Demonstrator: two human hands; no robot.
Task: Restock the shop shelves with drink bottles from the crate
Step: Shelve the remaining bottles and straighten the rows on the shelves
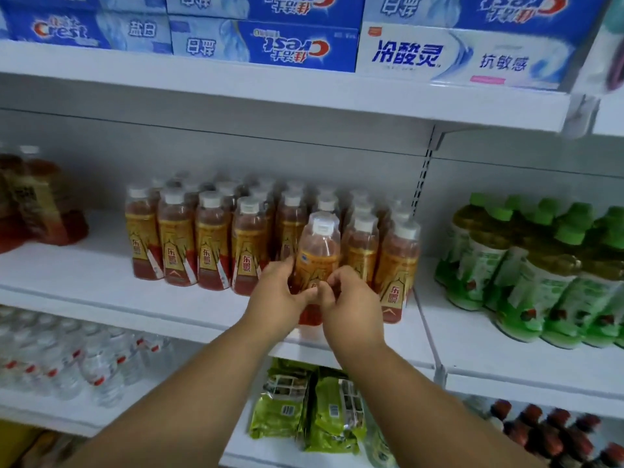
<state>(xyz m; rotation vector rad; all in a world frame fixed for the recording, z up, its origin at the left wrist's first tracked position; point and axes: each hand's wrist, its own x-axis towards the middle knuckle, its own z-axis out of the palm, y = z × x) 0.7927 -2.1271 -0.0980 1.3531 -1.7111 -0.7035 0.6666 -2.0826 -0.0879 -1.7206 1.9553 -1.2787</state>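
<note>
An orange drink bottle [319, 255] with a white cap and gold label stands at the front edge of the middle white shelf [101, 278]. My left hand [278, 295] grips its lower left side. My right hand [351, 298] grips its lower right side, fingertips curled onto the label. The bottle's base is hidden behind my hands. Several matching bottles [216, 241] stand in rows behind and to both sides. The crate is out of view.
Green-capped tea bottles [526, 268] fill the shelf to the right, past a slotted upright [422, 184]. Darker red bottles [37, 204] sit far left. Toothpaste boxes [263, 42] line the shelf above. Water bottles [67, 359] and green packets [310, 407] lie below.
</note>
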